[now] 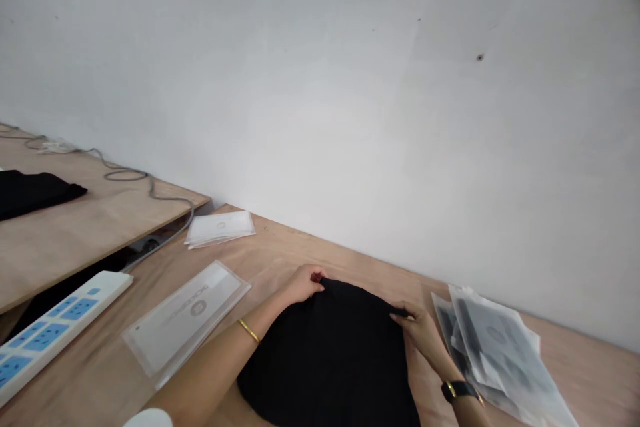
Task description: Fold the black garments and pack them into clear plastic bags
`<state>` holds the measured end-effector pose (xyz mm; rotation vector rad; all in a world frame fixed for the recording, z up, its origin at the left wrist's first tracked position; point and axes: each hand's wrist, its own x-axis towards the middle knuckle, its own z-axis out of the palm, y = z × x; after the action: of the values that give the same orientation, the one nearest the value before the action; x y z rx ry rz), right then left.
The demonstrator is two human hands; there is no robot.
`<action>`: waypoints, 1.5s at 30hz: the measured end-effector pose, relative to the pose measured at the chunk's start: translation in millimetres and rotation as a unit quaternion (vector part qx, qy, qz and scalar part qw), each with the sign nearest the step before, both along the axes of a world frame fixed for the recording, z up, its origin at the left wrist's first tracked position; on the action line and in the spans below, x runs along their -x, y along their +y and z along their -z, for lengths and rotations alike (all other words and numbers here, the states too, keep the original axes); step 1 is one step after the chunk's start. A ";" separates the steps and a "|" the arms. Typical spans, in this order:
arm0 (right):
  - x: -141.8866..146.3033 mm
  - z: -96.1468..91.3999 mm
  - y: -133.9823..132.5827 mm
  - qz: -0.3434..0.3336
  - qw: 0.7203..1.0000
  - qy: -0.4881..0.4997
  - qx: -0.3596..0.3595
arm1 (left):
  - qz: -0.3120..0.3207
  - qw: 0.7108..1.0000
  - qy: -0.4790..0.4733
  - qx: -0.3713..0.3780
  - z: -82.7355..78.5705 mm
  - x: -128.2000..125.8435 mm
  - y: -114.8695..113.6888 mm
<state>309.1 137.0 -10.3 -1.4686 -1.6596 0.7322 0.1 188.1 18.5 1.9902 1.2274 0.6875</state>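
A black garment lies on the wooden table in front of me. My left hand pinches its far left edge, fingers closed on the cloth; a thin gold bangle sits on that wrist. My right hand grips the far right edge of the same garment, fingers curled on the fabric, with a black watch on the wrist. Both hands hold the cloth's far edge about a forearm's length apart.
A clear packaging bag lies left of the garment, a small stack of such bags farther back, and a pile of filled bags at right. A white power strip spans a gap to a second table with black cloth and a grey cable.
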 end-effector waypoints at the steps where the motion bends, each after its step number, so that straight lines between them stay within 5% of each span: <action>1: 0.0 -1.2 -5.7 0.003 1.000 0.001 -0.010 | 0.006 1.000 -0.005 -0.009 -3.6 3.4 -6.1; 5: -4.1 2.6 -41.2 -0.019 0.999 -0.030 -0.039 | 0.050 0.998 -0.005 -0.046 -12.4 26.3 -43.2; 9: -2.5 5.8 -75.5 -0.053 0.981 -0.173 -0.071 | 0.097 0.984 0.080 -0.123 -16.8 43.5 -79.7; 14: 39.0 -0.1 -91.7 -0.008 0.940 -0.330 -0.087 | 0.104 0.965 0.153 -0.188 -17.1 31.0 -97.1; 18: 68.1 7.5 -97.3 -0.053 0.921 -0.386 -0.023 | 0.119 0.961 0.211 -0.135 -3.2 27.7 -98.2; 21: 64.0 9.8 -91.1 -0.062 0.928 -0.367 0.025 | 0.108 0.961 0.228 -0.112 2.4 31.3 -93.9; 26: 39.2 -7.5 -55.5 0.001 0.951 -0.309 0.022 | 0.085 0.966 0.198 -0.146 -10.6 16.8 -69.0; 31: 30.5 -27.2 -30.4 -0.066 0.969 -0.236 0.035 | 0.135 0.966 0.197 -0.095 -18.4 -3.7 -33.2; 37: 14.0 -36.4 -26.5 -0.086 0.982 -0.169 0.021 | 0.133 0.961 0.238 -0.039 -22.5 3.4 -3.0; 41: 6.3 -42.0 -29.8 -0.040 0.984 -0.172 -0.010 | 0.100 0.966 0.230 -0.071 -48.1 12.9 -12.3; 45: 12.0 -47.3 -56.5 -0.034 0.977 -0.195 -0.075 | 0.104 0.950 0.239 -0.170 -67.1 21.7 -56.1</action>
<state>297.1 80.6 37.0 -1.5206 -2.0193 0.3558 -21.6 131.9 85.6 2.6402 1.1936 0.3310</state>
